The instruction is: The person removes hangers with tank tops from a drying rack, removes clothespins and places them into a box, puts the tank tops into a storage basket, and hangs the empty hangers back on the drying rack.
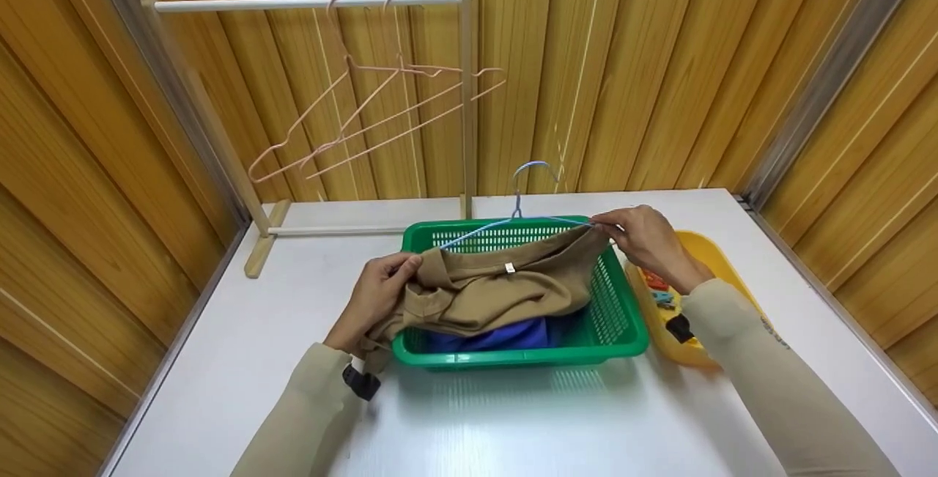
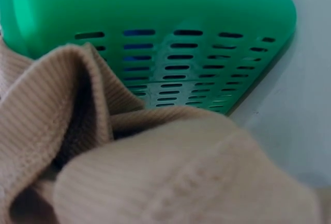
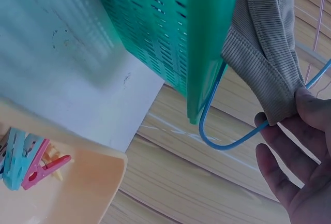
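A brown ribbed garment (image 1: 506, 283) with a small white label is spread over a green basket (image 1: 520, 357). My left hand (image 1: 375, 294) pinches its left edge at the basket's left rim. At the upper right, my right hand (image 1: 648, 239) pinches the garment's other edge between thumb and fingers, together with the blue hanger (image 1: 476, 234). The hanger's hook stands up above the basket's far rim. In the right wrist view, the blue hanger (image 3: 227, 146) curves out past the cloth edge and below the right hand (image 3: 310, 157). Blue cloth (image 1: 506, 336) lies in the basket under the garment.
A rack with a white bar (image 1: 249, 4) stands at the back left, with two pink hangers (image 1: 344, 132) hanging on it. To the right of the basket, a yellow tray (image 1: 714, 257) holds several colored clothespins (image 3: 23, 159). Wood-patterned walls (image 1: 623, 81) enclose the white table (image 1: 322, 242).
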`<state>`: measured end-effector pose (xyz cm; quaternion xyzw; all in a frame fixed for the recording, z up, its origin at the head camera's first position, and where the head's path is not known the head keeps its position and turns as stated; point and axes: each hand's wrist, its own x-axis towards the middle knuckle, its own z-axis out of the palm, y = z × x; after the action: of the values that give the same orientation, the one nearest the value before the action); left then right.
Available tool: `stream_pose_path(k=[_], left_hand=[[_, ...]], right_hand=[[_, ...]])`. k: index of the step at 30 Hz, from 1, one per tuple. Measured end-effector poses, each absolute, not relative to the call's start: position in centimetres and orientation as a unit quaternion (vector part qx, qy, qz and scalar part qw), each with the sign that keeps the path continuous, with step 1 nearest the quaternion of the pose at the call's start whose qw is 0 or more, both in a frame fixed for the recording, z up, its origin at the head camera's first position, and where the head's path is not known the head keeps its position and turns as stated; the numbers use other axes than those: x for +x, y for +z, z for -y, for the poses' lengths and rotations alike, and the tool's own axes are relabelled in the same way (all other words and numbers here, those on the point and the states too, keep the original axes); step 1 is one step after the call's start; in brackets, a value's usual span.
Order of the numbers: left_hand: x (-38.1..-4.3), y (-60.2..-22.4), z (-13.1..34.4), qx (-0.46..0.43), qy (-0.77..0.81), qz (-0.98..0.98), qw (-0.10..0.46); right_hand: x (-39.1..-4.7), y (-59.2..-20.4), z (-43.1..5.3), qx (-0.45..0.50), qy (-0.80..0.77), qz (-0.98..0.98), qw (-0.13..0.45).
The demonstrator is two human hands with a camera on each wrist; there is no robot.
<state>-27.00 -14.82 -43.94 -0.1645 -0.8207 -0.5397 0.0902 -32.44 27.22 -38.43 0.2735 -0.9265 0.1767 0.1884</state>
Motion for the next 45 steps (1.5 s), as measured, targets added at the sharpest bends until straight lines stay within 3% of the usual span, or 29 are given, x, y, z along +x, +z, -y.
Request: stream_pose_path(k=[8,25,37,45], left_hand=[[-25.5,-42.3,14.6,-0.161,-0.563,0.806,0.084],[-27.7,-45.2,15.3,-0.177,-0.57,0.8,0.063],[-27.7,-45.2,15.3,-0.191,-0.572,0.795,0.064],[-27.4,-44.7,15.0,-0.194,-0.568,0.797,0.069]], right_hand=[[-32.3,-38.6,-28.6,0.24,0.185,0.936,0.177],[-33.0,-40.0,-30.7,0.182,0.17,0.959,0.136],[-33.2,-41.2,-30.9,0.171,0.177,0.968,0.044],[-33.2,-41.3,-30.4,0.159,0.201,0.965,0.054]])
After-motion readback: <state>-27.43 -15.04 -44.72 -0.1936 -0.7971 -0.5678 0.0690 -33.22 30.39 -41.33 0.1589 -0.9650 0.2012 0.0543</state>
